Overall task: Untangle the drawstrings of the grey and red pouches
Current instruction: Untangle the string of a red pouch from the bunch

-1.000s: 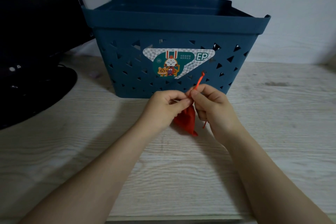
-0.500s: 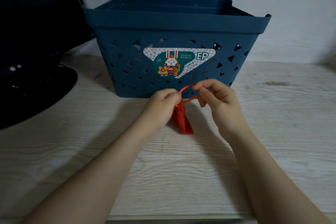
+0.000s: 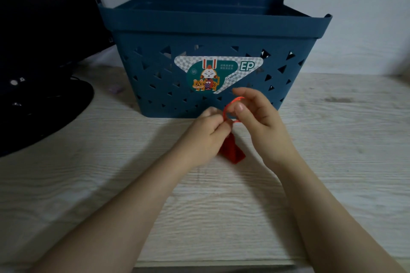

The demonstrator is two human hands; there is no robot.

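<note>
1. The left hand (image 3: 207, 133) pinched the small red fabric pouch (image 3: 231, 150) at its top, above the pale wooden tabletop (image 3: 332, 150).
2. The right hand (image 3: 258, 117) apparently hooked the thin red drawstring loop (image 3: 230, 106), near the dark blue perforated plastic basket (image 3: 217, 35).

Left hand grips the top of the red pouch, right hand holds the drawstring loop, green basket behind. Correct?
Not quite: the basket is dark blue, not green, per the head view. The rest holds: left hand grips the red pouch top, right hand holds the drawstring loop.

– What colour is the basket (image 3: 146, 86)?
– Dark blue, with triangle holes and a checked sticker (image 3: 218, 72).
– In front of it?
– A red pouch (image 3: 233, 153), orange-red string (image 3: 230, 106), pale wood-grain tabletop (image 3: 88, 184).
</note>
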